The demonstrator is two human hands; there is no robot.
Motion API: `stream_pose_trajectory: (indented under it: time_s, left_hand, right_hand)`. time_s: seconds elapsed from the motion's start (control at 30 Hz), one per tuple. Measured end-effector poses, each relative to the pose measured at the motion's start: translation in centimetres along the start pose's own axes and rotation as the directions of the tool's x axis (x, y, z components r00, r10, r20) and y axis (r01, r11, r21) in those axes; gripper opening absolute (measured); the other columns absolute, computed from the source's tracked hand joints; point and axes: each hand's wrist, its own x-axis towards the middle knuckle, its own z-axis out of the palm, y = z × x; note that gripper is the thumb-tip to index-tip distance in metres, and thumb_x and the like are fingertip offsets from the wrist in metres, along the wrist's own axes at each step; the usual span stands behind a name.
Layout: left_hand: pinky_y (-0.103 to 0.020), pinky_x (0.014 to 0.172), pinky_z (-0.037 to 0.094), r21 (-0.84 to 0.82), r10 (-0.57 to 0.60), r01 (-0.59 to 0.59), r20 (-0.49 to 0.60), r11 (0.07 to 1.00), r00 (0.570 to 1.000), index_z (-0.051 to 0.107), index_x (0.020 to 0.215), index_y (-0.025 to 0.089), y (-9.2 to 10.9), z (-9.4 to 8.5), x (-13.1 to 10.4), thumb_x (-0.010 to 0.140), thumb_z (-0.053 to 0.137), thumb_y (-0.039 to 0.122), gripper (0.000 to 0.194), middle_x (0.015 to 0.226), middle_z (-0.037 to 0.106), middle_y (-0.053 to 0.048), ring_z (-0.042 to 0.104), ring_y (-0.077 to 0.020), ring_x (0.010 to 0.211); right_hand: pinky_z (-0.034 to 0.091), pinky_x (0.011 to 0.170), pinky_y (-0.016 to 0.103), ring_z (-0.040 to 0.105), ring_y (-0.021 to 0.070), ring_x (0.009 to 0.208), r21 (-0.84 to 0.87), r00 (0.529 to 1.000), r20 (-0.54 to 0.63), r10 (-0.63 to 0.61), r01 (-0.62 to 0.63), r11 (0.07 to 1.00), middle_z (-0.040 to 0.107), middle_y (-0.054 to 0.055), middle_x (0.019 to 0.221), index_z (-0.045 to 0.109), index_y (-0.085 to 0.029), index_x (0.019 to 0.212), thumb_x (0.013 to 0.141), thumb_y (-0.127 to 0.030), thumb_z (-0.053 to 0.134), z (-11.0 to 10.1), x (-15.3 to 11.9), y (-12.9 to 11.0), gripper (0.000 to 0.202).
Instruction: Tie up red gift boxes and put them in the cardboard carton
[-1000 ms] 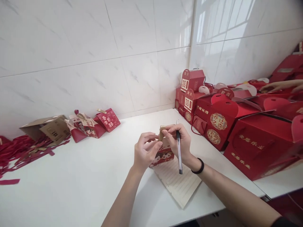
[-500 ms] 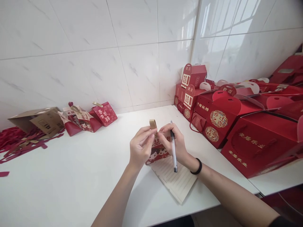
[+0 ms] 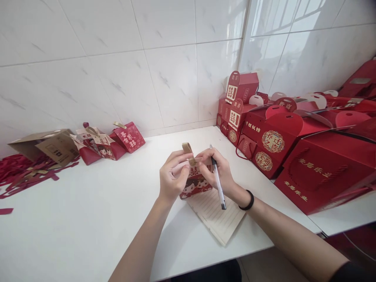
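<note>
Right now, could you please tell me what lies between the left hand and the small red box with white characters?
In the head view, only bare white tabletop lies between the left hand and that box.

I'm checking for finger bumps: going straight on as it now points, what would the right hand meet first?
The right hand would probably meet the gold ribbon atop the small red box, then the left hand; depth is unclear, so that order is uncertain.

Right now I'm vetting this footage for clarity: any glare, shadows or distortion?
Head view: window glare on the upper-right wall tiles; soft shadow on the white table beside the left forearm; likely wide-angle stretch skewing the large red box near the right edge; pen fairly sharp.
</note>
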Motion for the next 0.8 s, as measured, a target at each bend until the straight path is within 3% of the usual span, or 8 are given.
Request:
stream_pose_trajectory:
  time_s: [0.4, 0.6, 0.8]
  left_hand:
    - [-0.026, 0.078, 0.054, 0.073, -0.017, 0.017, -0.002, 0.997, 1.000, 0.069, 0.094, 0.020, -0.02, 0.11, 0.24, 0.079, 0.058, 0.015, 0.020, 0.098, 0.063, -0.004, 0.060, -0.0150, 0.092]
    - [-0.023, 0.066, 0.052, 0.045, -0.027, 0.025, 0.040, 0.999, 0.999, 0.065, 0.106, 0.022, -0.32, -0.10, 0.36, 0.077, 0.056, 0.014, 0.031, 0.095, 0.060, -0.003, 0.059, -0.0098, 0.071]
    - [-0.024, 0.074, 0.051, 0.068, -0.022, 0.021, 0.018, 0.998, 1.000, 0.066, 0.106, 0.021, -0.51, -0.11, 0.40, 0.079, 0.058, 0.017, 0.029, 0.097, 0.062, -0.004, 0.060, -0.0142, 0.086]
  right_hand:
    - [0.043, 0.057, 0.025, 0.053, 0.0116, 0.063, -0.002, 0.999, -0.042, 0.022, -0.022, 1.000, 0.057, -0.002, 0.073, 0.046, -0.021, 0.077, 0.082, -0.017, 0.056, 0.16, -0.01, -0.14, 0.012]
    - [0.043, 0.061, 0.027, 0.055, 0.0134, 0.068, -0.009, 0.999, -0.005, 0.052, -0.052, 0.999, 0.060, 0.000, 0.079, 0.043, -0.021, 0.074, 0.081, -0.019, 0.056, -0.10, 0.18, -0.20, 0.015]
    - [0.046, 0.065, 0.030, 0.058, 0.0158, 0.074, 0.005, 0.995, 0.019, 0.096, -0.096, 0.995, 0.062, 0.001, 0.084, 0.045, -0.022, 0.077, 0.080, -0.022, 0.058, -0.37, 0.32, -0.34, 0.013]
